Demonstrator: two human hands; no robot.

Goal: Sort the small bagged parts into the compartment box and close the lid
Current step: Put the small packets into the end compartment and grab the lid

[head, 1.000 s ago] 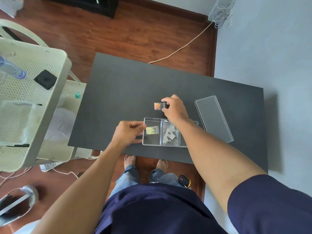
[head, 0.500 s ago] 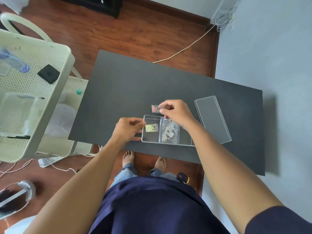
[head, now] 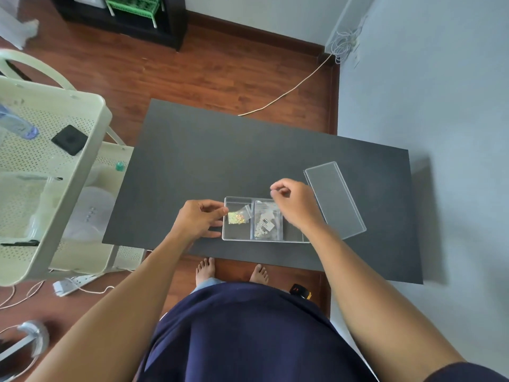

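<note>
A clear compartment box [head: 293,237] lies open near the front edge of the dark table [head: 220,161]. Its left compartment holds a small bag of yellow parts [head: 234,219], and a second small clear bag [head: 246,210] with orange bits lies partly on top of it. The middle compartment holds a bag of white parts with a barcode label [head: 267,223]. My left hand [head: 199,220] grips the box's left wall. My right hand [head: 293,204] hovers over the box's far right part, fingers loosely curled and holding nothing. The clear lid [head: 334,199] lies flat to the right of the box.
A cream perforated cart [head: 55,172] stands against the table's left side, with a black square object [head: 69,140] and a bottle on it. A grey wall [head: 440,106] runs along the table's right side. A cable [head: 286,93] crosses the wooden floor behind the table.
My right hand brought the small bag with orange bits from behind the box to the left compartment and let it go. It then moved right, empty. My left hand stayed at the box's left wall.
</note>
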